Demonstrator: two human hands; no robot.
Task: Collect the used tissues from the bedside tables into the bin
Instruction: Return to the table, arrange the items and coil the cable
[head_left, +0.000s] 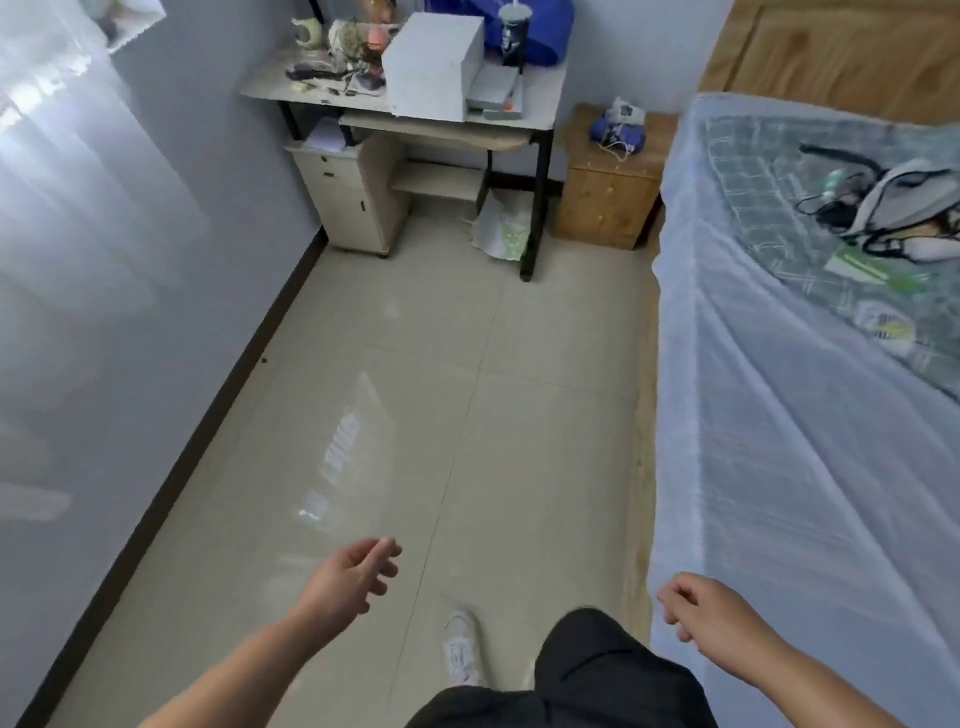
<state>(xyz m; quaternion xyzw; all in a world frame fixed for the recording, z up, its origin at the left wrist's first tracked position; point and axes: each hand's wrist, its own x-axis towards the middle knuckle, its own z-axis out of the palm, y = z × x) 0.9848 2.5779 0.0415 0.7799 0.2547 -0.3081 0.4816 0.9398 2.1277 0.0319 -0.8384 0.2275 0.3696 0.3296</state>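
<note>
A small wooden bedside table stands at the far end of the room, between the desk and the bed. On its top lie a blue bundle and a white crumpled thing; I cannot tell whether these are tissues. A white-and-green plastic bag leans under the desk; no bin shows clearly. My left hand hangs over the floor tiles, fingers loosely apart and empty. Beside the bed's near corner, my right hand is loosely curled with nothing in it. Both hands are far from the bedside table.
A cluttered desk with a white box and a dark cup stands against the far wall, with a cream drawer unit below. The bed under a white net runs along the right. A wall lies left. Tiled floor stretches ahead.
</note>
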